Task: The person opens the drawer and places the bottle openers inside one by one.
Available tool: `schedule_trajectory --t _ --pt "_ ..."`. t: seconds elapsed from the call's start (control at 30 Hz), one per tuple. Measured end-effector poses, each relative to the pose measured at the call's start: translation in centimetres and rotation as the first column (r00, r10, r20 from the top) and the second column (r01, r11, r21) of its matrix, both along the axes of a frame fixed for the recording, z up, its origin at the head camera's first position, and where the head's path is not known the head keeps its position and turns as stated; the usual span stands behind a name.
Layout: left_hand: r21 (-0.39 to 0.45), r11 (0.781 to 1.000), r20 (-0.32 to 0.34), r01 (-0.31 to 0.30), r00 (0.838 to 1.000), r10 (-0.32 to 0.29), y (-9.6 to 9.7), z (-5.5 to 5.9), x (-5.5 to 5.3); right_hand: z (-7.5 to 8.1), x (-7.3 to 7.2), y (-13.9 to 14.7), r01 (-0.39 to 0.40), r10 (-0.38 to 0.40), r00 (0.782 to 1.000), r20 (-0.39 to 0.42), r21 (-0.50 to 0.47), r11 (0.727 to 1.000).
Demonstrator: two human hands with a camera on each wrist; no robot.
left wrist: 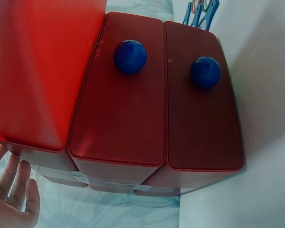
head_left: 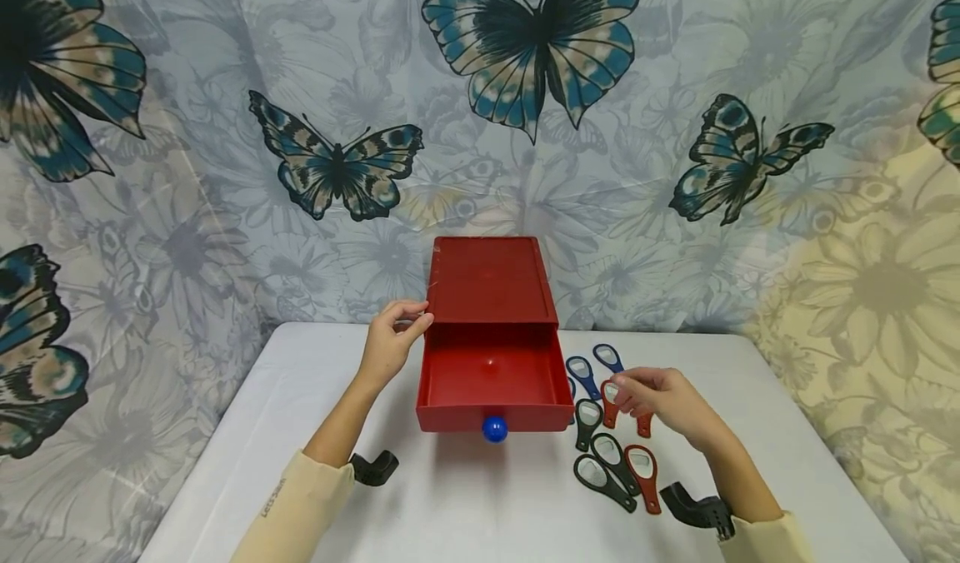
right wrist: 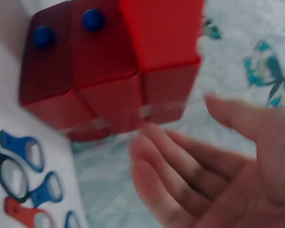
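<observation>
A red drawer unit point(head_left: 487, 280) stands on the white table, its top drawer point(head_left: 457, 419) pulled out and bare inside. A blue knob point(head_left: 495, 430) sits on that drawer's front. With its fingertips, my left hand point(head_left: 384, 348) touches the unit's left side near the top edge. My right hand point(head_left: 678, 405) hovers above a group of small magnifying glasses to the right of the unit, partly covering some. Its fingers are loosely bent with nothing between them in the right wrist view. Among the magnifiers are blue point(head_left: 580, 368), red point(head_left: 649, 500) and dark green point(head_left: 624, 500) ones.
Below the pulled-out drawer, two more drawers with blue knobs point(left wrist: 129, 57) are closed in the left wrist view. Behind the table point(head_left: 315, 342) hangs a butterfly-patterned cloth point(head_left: 585, 171). Black wrist mounts point(head_left: 375, 468) stick out beside both forearms.
</observation>
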State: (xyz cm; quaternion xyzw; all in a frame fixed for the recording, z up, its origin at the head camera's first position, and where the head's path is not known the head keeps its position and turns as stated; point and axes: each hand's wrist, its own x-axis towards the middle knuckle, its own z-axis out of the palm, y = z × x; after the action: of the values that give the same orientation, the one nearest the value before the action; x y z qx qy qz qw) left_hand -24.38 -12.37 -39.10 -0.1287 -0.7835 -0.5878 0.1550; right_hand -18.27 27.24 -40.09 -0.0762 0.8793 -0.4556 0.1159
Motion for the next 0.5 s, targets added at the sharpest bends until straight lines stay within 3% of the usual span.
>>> schedule_trajectory --t 0.1,0.2,0.37,0.5 --pt "0.007 1.0 -0.018 -0.016 1.0 0.016 -0.3 -1.2 -0.9 -1.6 -1.2 0.1 0.209 -0.209 0.978 -0.014 -0.012 0.978" --pt "0.012 1.0 -0.034 -0.012 0.999 0.012 -0.4 -1.9 -1.4 -3.4 -2.1 0.6 0.324 -0.324 0.946 -0.021 0.004 0.946" --pt "0.016 1.0 -0.035 0.009 0.999 -0.009 -0.4 -2.4 -1.5 -6.0 -2.5 2.3 0.423 -0.42 0.906 -0.054 0.08 0.903" --pt "0.014 1.0 -0.045 0.006 0.999 -0.005 -0.4 -2.3 -1.5 -7.5 -2.9 3.6 0.45 -0.437 0.893 -0.108 0.2 0.87"
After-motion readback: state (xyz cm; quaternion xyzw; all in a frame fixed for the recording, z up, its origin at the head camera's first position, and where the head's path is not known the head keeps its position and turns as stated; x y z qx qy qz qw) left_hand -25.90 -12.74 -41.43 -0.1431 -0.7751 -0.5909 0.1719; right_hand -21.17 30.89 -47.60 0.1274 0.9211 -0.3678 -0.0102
